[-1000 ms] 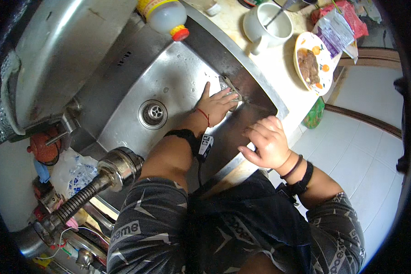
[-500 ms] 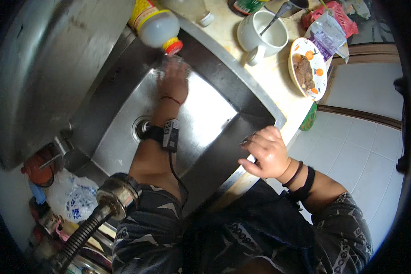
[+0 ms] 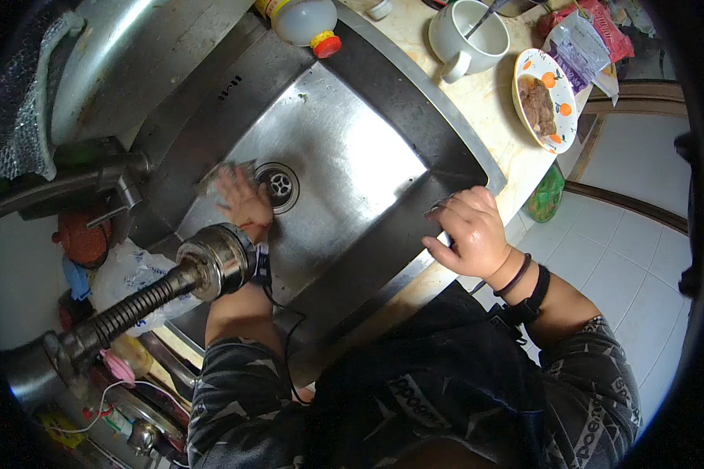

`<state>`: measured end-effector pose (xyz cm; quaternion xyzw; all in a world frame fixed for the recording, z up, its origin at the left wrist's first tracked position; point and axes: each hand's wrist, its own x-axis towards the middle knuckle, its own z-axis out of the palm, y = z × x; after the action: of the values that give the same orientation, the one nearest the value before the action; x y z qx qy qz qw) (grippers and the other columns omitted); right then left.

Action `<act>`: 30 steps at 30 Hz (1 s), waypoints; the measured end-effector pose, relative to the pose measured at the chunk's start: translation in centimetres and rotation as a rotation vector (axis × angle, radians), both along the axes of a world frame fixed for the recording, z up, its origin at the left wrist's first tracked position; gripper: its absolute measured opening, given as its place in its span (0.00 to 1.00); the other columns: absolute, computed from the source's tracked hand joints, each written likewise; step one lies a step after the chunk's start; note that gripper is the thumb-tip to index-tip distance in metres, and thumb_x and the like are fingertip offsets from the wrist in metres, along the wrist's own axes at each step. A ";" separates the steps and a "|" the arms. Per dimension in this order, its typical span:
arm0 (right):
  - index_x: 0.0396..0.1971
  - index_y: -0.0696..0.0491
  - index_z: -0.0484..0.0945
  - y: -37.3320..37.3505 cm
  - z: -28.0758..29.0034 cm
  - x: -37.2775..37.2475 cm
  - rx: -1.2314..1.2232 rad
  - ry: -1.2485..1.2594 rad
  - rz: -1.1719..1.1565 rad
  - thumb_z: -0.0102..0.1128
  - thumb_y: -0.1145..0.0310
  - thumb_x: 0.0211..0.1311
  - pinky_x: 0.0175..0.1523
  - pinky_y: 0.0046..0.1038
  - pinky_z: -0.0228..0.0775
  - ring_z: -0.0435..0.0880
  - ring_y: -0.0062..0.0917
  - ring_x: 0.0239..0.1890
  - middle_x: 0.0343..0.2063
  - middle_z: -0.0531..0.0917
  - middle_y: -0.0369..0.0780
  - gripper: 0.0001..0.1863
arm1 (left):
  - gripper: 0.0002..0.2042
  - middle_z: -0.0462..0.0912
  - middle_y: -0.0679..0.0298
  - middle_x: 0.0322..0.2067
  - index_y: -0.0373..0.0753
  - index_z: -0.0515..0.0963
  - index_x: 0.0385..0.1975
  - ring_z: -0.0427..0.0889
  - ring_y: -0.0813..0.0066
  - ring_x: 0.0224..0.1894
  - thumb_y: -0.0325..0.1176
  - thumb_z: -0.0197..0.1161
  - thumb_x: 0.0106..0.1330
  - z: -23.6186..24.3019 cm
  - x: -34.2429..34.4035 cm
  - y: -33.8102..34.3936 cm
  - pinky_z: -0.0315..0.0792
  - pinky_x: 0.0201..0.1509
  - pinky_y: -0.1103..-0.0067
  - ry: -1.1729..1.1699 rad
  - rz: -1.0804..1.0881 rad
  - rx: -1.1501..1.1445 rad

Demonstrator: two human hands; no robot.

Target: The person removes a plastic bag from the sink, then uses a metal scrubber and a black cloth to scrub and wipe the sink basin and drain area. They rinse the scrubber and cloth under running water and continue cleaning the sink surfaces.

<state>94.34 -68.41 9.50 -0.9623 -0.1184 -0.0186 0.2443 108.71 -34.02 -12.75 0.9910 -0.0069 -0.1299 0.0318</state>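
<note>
Left hand (image 3: 244,205) spread flat over cloth (image 3: 210,182), sink (image 3: 352,148) floor, just left of drain (image 3: 278,186). Right hand (image 3: 473,234) curled by right corner; cannot tell if gripping. Risk: wide sweep knocks bottle (image 3: 301,21) off far edge.

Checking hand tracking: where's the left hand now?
Head view, left of centre: the left hand is in the sink, just left of the drain.

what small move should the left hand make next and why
I'd probably slide the left hand a little right, over the drain: its spread fingers lie on what looks like a thin cloth, just left of that drain.
</note>
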 end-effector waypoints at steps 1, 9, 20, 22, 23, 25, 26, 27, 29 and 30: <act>0.25 0.52 0.78 0.0 0.0 0.0 0.016 -0.018 -0.002 0.68 0.61 0.42 0.44 0.32 0.63 0.76 0.31 0.34 0.27 0.80 0.37 0.13 | 0.35 0.35 0.55 0.72 0.48 0.46 0.71 0.34 0.52 0.74 0.52 0.50 0.68 -0.3 -0.9 1.5 0.38 0.67 0.41 0.000 0.099 0.008; 0.24 0.52 0.78 -0.2 -0.1 -0.1 0.013 -0.038 -0.009 0.68 0.61 0.42 0.43 0.32 0.63 0.76 0.31 0.34 0.27 0.79 0.37 0.12 | 0.33 0.46 0.54 0.71 0.43 0.51 0.69 0.40 0.54 0.73 0.45 0.51 0.67 -2.4 1.0 -2.2 0.41 0.67 0.44 -0.083 0.138 0.006; 0.25 0.51 0.79 -0.2 -0.1 -0.3 0.040 -0.071 -0.018 0.69 0.62 0.41 0.43 0.31 0.64 0.76 0.30 0.33 0.26 0.79 0.36 0.12 | 0.28 0.52 0.54 0.69 0.41 0.58 0.67 0.49 0.57 0.72 0.35 0.51 0.65 4.3 -9.5 0.7 0.39 0.69 0.48 0.179 -0.711 0.005; 0.25 0.51 0.79 -0.3 -0.1 -0.4 0.050 -0.085 -0.019 0.69 0.62 0.41 0.43 0.31 0.64 0.76 0.30 0.34 0.27 0.79 0.36 0.12 | 0.28 0.48 0.54 0.70 0.40 0.57 0.67 0.47 0.55 0.72 0.37 0.50 0.66 4.4 -8.6 2.2 0.39 0.69 0.47 0.172 -0.517 0.100; 0.25 0.51 0.79 -0.3 -0.2 -0.3 0.055 -0.091 -0.024 0.69 0.62 0.41 0.43 0.31 0.64 0.76 0.30 0.34 0.27 0.79 0.36 0.12 | 0.28 0.47 0.54 0.71 0.40 0.57 0.67 0.45 0.55 0.73 0.39 0.50 0.66 4.0 -7.9 2.6 0.38 0.69 0.47 0.166 -0.424 0.145; 0.25 0.51 0.79 -0.3 -0.2 -0.4 0.052 -0.070 -0.027 0.69 0.62 0.41 0.43 0.31 0.64 0.76 0.30 0.34 0.27 0.79 0.36 0.12 | 0.32 0.42 0.55 0.72 0.40 0.51 0.69 0.42 0.52 0.73 0.43 0.50 0.67 2.9 -6.2 3.1 0.41 0.69 0.47 0.173 -0.318 0.134; 0.25 0.51 0.79 -0.3 -0.3 -0.4 0.045 -0.052 -0.022 0.69 0.62 0.41 0.43 0.31 0.64 0.76 0.30 0.34 0.27 0.79 0.36 0.12 | 0.32 0.43 0.55 0.71 0.40 0.52 0.68 0.45 0.51 0.72 0.43 0.51 0.66 2.1 -5.5 2.9 0.45 0.68 0.48 0.089 -0.313 0.075; 0.25 0.51 0.79 -0.3 -0.2 -0.5 0.038 -0.041 -0.018 0.69 0.62 0.41 0.43 0.31 0.64 0.76 0.30 0.34 0.27 0.79 0.36 0.12 | 0.32 0.45 0.55 0.71 0.39 0.53 0.68 0.47 0.51 0.71 0.42 0.52 0.66 1.5 -4.9 2.7 0.48 0.67 0.48 0.044 -0.290 0.097; 0.25 0.51 0.79 -0.2 -0.3 -0.4 0.045 -0.063 -0.025 0.68 0.62 0.41 0.43 0.31 0.64 0.76 0.31 0.33 0.26 0.79 0.36 0.12 | 0.31 0.47 0.55 0.71 0.39 0.56 0.67 0.48 0.50 0.71 0.42 0.53 0.65 1.0 -4.5 1.9 0.46 0.68 0.49 -0.066 -0.263 0.015; 0.25 0.51 0.78 -0.2 -0.3 -0.5 0.037 -0.051 -0.029 0.68 0.62 0.42 0.43 0.31 0.64 0.76 0.31 0.33 0.26 0.79 0.36 0.12 | 0.30 0.48 0.55 0.70 0.39 0.58 0.66 0.48 0.50 0.71 0.42 0.53 0.65 1.1 -4.7 1.4 0.46 0.68 0.49 -0.140 -0.259 -0.047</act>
<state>93.89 -68.60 9.24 -0.9584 -0.1101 -0.0491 0.2588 104.05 -32.57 -11.69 0.9874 -0.1400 -0.0635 0.0376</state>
